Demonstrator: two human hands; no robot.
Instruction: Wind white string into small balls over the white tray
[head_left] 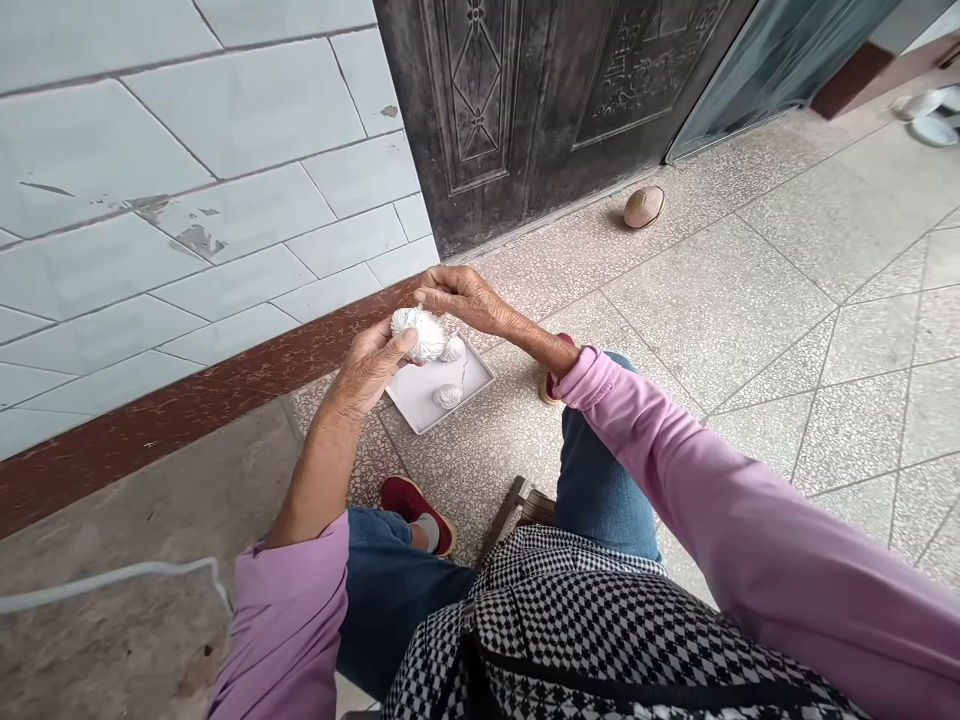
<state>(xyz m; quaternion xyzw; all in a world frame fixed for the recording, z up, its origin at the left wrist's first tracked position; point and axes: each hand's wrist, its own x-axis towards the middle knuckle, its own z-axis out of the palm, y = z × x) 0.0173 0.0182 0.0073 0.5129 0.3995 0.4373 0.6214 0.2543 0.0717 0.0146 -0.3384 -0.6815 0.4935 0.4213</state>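
Observation:
A ball of white yarn [421, 334] rests in my left hand [370, 368], whose thumb presses on its near side while the fingers curl underneath. Just above the ball is my right hand [463, 297], closed, with its thumb against its bent fingers. It appears to pinch the yarn's thin strand, though the strand is hard to see. Below both hands a shallow white tray [420, 418] lies on the floor. Inside it are a small white yarn ball [448, 397] and another small ball [453, 348], partly behind the held one. A thin thread runs across the tray.
A white tiled wall [247, 210] and a dark carved door [555, 110] stand ahead. A brownish ball [644, 207] lies on the floor by the door. Between my legs is part of a wooden stool [517, 505]. At lower left runs a pale hose [112, 578].

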